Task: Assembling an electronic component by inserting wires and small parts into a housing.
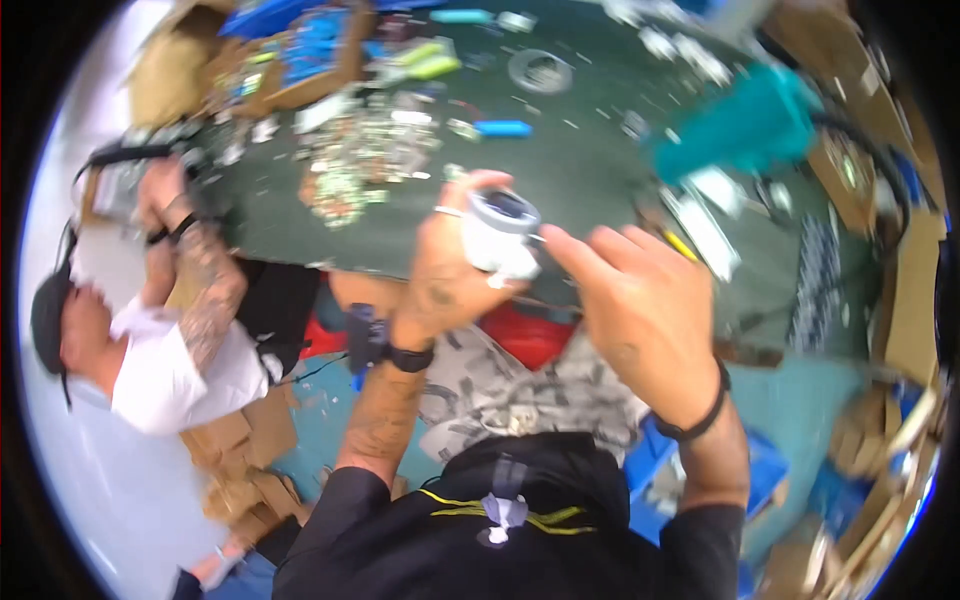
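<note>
Above the near edge of the dark green table, my left hand (438, 265) is wrapped round a small white housing with a grey ring and a dark round centre (490, 248). The ring faces up and away from me. My right hand (648, 308) is closed, its thumb and forefinger pinched at the right side of the housing. A thin light tip shows between them and the housing, but blur hides what it belongs to. Beyond my left hand lie a pile of small pale and copper-coloured parts (362, 150) and a blue cylinder (503, 129).
A large teal object (740, 125) lies at the right, near a white strip (705, 235) and a yellow stick (680, 245). A clear round dish (540, 72) stands at the back, a cardboard tray of blue pieces (315, 50) back left. Another person (170, 360) works at left.
</note>
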`<state>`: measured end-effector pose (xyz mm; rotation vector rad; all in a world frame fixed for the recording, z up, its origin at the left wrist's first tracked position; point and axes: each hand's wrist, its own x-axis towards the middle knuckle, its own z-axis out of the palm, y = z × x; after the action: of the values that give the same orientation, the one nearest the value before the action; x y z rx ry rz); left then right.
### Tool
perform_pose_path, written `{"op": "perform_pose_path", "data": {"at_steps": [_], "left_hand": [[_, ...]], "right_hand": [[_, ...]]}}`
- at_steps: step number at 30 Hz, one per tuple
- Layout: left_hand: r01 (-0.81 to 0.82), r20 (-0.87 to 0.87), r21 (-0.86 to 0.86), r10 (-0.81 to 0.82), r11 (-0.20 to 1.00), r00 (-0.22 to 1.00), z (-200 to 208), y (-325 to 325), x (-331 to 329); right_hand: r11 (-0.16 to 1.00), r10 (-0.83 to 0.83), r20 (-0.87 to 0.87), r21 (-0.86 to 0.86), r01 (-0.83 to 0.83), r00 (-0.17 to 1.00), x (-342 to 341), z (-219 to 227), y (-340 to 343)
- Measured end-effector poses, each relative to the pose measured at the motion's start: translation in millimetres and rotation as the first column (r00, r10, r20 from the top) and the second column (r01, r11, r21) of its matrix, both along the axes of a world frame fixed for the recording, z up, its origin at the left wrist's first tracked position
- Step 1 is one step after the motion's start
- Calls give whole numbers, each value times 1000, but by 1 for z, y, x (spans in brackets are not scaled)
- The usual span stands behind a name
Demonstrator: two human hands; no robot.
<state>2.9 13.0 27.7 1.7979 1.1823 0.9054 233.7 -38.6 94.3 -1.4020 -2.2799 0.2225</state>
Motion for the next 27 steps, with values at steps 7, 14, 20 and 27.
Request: {"op": "perform_pose_path", "data": {"at_steps": [7, 14, 20, 27], "left_hand": [[131, 337, 42, -137, 991, 931, -26, 3, 39], [-19, 386, 66, -8, 998, 922, -24, -1, 18], [57, 415, 25, -63, 998, 908, -27, 9, 24], [-28, 401, 216, -63, 976, 914, -38, 10, 27]], "right_hand": [[966, -260, -13, 2, 260, 966, -3, -30, -38], [990, -90, -128, -117, 75, 988, -15, -4, -17], [971, -116, -86, -219, 94, 990, -8, -2, -18], [955, -209, -178, -248, 162, 962, 0, -26, -28]]}}
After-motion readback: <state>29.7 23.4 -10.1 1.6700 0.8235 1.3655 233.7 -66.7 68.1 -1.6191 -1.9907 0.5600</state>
